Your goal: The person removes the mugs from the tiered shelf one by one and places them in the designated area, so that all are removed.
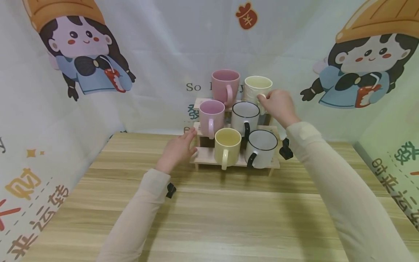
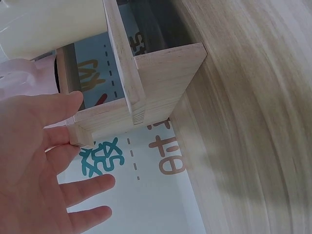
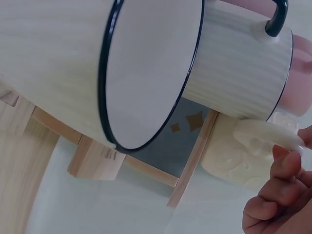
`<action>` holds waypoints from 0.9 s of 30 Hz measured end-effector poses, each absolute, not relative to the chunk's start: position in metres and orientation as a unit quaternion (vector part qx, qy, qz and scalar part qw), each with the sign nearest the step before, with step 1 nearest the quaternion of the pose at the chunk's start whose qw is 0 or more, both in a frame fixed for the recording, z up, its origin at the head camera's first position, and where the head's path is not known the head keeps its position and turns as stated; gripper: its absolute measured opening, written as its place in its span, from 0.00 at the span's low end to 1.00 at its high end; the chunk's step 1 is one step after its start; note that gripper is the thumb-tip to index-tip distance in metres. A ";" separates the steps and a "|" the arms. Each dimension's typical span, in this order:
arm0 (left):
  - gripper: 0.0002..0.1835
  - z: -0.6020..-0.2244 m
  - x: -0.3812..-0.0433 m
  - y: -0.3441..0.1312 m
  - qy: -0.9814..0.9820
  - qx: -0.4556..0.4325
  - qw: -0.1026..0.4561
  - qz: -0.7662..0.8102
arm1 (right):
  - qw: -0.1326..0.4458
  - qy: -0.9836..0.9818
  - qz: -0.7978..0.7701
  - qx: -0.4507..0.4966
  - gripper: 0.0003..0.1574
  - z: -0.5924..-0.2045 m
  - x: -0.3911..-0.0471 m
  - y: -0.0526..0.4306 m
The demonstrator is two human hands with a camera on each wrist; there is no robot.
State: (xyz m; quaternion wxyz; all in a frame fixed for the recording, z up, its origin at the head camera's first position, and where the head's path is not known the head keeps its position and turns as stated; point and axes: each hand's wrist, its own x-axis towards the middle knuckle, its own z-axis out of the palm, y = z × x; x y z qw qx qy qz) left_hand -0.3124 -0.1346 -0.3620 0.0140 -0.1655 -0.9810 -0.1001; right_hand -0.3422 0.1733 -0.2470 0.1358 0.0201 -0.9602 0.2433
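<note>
In the head view, a cream mug (image 1: 252,95) with a raised pattern stands at the right of the top tier of a stepped wooden rack (image 1: 203,155). The right hand (image 1: 280,103) pinches its handle between thumb and fingers. The left hand (image 1: 176,151), well apart from that mug, reaches the rack's left side with fingers extended. A deep-pink mug (image 1: 219,89) is beside the cream one; below are a lilac mug (image 1: 204,119), a yellow mug (image 1: 220,153), and two white mugs with black rims, the upper (image 1: 238,122) partly blocking the cream mug's front. The rack stands on a wood-grain table (image 1: 229,218) before a printed backdrop (image 1: 163,54).

In the left wrist view, the thumb and nearest fingers touch a tier's end, the other fingers spread free.

In the right wrist view, the fingertips meet at the cream mug's glossy handle; the white mugs crowd the foreground. Whether its base rests on the tier cannot be told.
</note>
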 end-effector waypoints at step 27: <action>0.37 -0.364 -0.313 -0.132 -0.983 -0.156 0.016 -0.091 | 0.182 -0.967 0.178 0.027 0.24 -0.257 -0.346 0.167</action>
